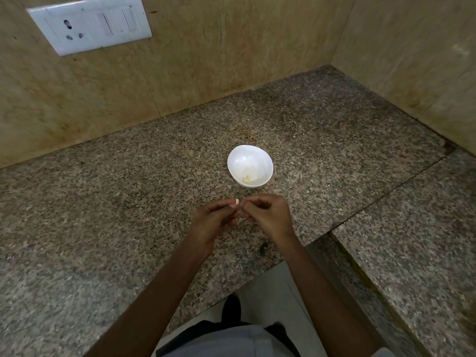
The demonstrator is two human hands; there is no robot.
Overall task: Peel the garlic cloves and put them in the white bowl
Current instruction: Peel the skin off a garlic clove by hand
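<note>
Stood at a speckled granite counter [116, 191] with both hands raised just above it, close in front of the white bowl [239, 158]. Pinched a small pale garlic clove [236, 201] in the curled fingertips of the left hand [212, 224], with the upper end poking clear of the thumb. Met it from the other side with the right hand [269, 215], curled tight and narrow, thumb and forefinger closed against the clove's lower end. Seemed to be gripping a scrap of skin there, though too small to tell for sure. Judged the step in hand as peeling, partway through one clove: looked bare and cream-coloured at the exposed end, but could not be read lower down under the fingertips. Found a few peeled pieces [246, 179] already lying in the near side of the bowl's bottom, so reckoned the task under way. Could not rule out more cloves hidden in a palm. Called, by this reading, for stripping off the last of the skin with the right hand while keeping the left pinch firm. Called after that for a short reach forward over the near rim and a release into the bowl. Noted a white switch plate [90, 24] on the tan wall behind, well apart from the work.
</note>
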